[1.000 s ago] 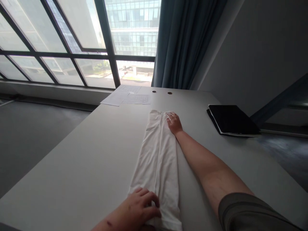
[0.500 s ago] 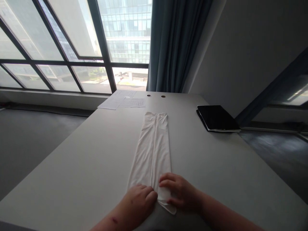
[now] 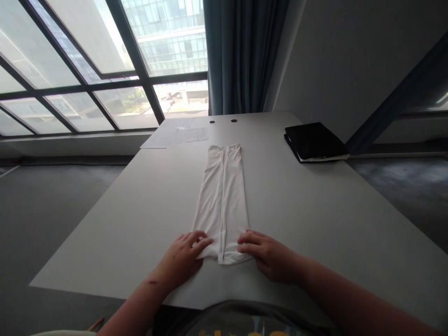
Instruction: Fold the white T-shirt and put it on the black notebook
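A folded white garment (image 3: 213, 196) lies lengthwise on the table, with wrinkles and a long seam down its middle. At its near left corner, my left hand (image 3: 187, 254) has its fingers closed on the fabric. My right hand (image 3: 269, 254) is at the near right corner, its fingers bent over the edge of the cloth. The near edge of the garment shows between the two hands. Parts of both corners are hidden under the fingers.
The white table (image 3: 140, 210) extends to the window (image 3: 115, 70). Sheets of paper (image 3: 159, 135) lie at its far left, and a black folder (image 3: 315, 142) sits at the right edge. Two round cable holes are near a blue curtain (image 3: 241, 56).
My hands have moved apart, the left one to the near left corner. The near end of the garment, folded askew before, now lies flatter. The view has tilted downward.
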Tool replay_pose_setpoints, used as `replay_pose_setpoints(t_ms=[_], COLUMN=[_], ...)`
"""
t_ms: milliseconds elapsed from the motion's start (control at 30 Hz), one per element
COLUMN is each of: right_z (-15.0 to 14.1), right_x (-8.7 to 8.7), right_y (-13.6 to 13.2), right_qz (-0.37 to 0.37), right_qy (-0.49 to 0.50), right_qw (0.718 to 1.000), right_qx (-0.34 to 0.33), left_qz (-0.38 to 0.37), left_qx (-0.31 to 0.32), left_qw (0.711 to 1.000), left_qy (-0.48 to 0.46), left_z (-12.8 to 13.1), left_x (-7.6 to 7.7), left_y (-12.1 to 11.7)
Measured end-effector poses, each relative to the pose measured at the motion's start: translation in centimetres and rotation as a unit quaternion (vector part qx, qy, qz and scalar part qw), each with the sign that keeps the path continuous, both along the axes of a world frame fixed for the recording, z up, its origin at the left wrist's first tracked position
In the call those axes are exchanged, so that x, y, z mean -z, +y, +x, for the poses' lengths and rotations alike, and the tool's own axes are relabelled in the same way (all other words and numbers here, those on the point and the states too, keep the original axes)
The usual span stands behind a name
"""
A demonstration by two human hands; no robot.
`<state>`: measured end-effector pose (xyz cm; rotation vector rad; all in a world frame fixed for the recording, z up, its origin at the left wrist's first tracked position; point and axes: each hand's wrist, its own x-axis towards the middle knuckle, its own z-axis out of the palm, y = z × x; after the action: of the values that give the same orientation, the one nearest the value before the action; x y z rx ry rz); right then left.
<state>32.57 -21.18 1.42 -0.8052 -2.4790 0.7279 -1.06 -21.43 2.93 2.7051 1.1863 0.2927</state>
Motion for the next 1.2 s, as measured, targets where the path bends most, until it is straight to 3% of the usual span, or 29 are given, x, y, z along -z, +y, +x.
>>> replay_pose_setpoints(t_ms=[200, 333, 533, 700, 867, 967, 1200], right_z=[0.2, -0.9, -1.2, -1.3, -2.3, -2.2, -0.5], right_x=[0.0, 0.7, 1.6, 1.8, 1.4, 1.4, 1.1], right_y=[0.4, 0.9, 2.0, 2.2, 1.8, 1.9, 1.7], right_qz=[0.014, 0.065, 0.077, 0.076, 0.085, 0.074, 0.003], right_qy=[0.005, -0.024, -0.026, -0.058, -0.065, -0.036, 0.051], right_qw=[1.0, 0.997, 0.991, 0.989, 0.994, 0.996, 0.999], right_qx=[0.007, 0.036, 0.105, 0.109, 0.022, -0.019, -0.009], left_qz=[-0.003, -0.018, 0.019, 0.005, 0.02, 0.026, -0.007], left_qx=[-0.07, -0.085, -0.207, -0.138, -0.056, -0.02, 0.015], left_qw=[0.997, 0.995, 0.977, 0.99, 0.998, 0.997, 0.993], left_qy=[-0.028, -0.046, -0.049, -0.035, -0.033, -0.066, -0.117], left_z=[-3.5, -3.2, -3.0, -3.2, -2.3, -2.5, -3.4], left_x=[0.5, 1.3, 2.0, 1.9, 1.4, 1.5, 1.6], left_y=[0.1, 0.7, 2.7, 3.3, 2.9, 3.3, 3.2])
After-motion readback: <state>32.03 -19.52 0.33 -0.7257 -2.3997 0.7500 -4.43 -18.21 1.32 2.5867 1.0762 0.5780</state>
